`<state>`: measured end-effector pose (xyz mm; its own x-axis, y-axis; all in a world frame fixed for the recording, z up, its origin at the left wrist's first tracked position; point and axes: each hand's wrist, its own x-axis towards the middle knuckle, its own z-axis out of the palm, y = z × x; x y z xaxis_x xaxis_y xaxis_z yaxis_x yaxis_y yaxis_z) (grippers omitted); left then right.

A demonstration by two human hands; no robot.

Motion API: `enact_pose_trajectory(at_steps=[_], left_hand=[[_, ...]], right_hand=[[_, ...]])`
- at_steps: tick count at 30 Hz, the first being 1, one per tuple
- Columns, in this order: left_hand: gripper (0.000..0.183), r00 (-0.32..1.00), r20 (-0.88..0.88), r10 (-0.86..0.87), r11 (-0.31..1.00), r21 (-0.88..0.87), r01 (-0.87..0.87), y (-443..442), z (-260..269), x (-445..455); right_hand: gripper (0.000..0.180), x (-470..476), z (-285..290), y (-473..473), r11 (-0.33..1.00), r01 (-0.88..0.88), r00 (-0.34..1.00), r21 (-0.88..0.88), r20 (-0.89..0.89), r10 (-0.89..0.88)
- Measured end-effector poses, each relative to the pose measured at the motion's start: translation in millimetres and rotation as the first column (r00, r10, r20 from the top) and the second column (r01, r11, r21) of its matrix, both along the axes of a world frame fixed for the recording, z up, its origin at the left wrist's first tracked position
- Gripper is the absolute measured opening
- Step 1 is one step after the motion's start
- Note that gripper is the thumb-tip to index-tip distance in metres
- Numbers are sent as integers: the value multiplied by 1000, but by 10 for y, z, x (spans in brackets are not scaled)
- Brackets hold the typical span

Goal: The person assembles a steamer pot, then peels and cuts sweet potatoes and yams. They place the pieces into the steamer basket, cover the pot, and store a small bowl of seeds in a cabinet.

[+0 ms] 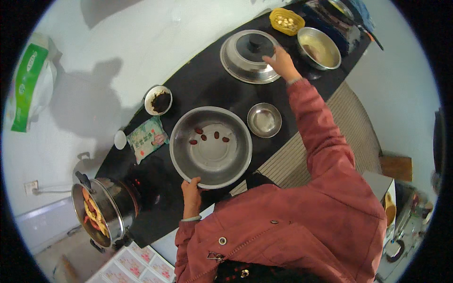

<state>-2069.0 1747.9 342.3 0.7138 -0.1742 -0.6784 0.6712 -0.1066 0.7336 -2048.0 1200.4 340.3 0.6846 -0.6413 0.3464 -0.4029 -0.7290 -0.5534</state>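
My left hand (191, 197) grips the near rim of a wide stainless steel basin (212, 169), thumb over the edge. Several dried red dates (216, 134) lie scattered on its bottom. My right arm reaches out to a domed metal pot lid (233, 58) with a black knob. Over the right side of this lid, my right hand (284, 64) has its thumb and fingers apart, holding nothing; whether it touches the lid is unclear. Between the basin and my right sleeve sits a small metal bowl (264, 120).
Beyond the lid are a yellow basket (287, 22) of pale pieces and a metal bowl (318, 48) with liquid. Leftward stand a white bowl (158, 100) of dark food, a printed plastic packet (148, 139), a small white cup (120, 140) and a steel pot (102, 212) holding food.
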Motion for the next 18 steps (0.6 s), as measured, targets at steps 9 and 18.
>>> enact_pose_trajectory(at_steps=[9, 18], left_hand=[[26, 999, -30, 39, 999, 26, -38, 1, 22, -69], [32, 999, -27, -34, 999, -26, 33, 71, -40, -54]], right_hand=[[60, 920, -178, -406, 988, -88, 991, -125, -110, 75], [62, 699, 433, -236, 988, -83, 996, -133, -28, 80]])
